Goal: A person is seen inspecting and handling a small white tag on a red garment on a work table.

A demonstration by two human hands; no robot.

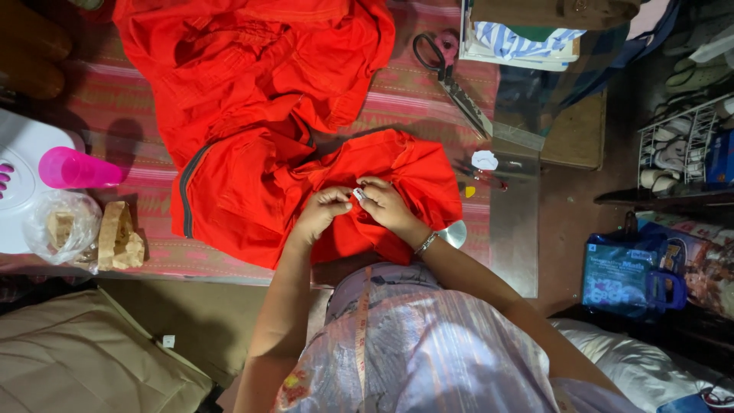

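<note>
An orange garment lies spread over a striped pink cloth that covers the table. It serves as the landmark here. At its near edge, where the fabric is bunched toward the person, both hands meet. The left hand is curled with its fingertips pinched on a fold of the garment. The right hand is curled as well, thumb and fingers closed on the fabric, touching the left one. Between the fingertips sits a small white object, too small to identify; which hand grips it cannot be told. A bracelet circles the right wrist.

Beyond the garment's right side lie black-handled scissors, blades pointing toward the table's right edge. Behind them is a stack of folded clothes. Just right of the bunched part rest a small white scrap and a round metal disc. Left of the garment stands a pink cup, with a clear bag and a brown paper wrap nearer the person. A measuring tape hangs down the person's front.
</note>
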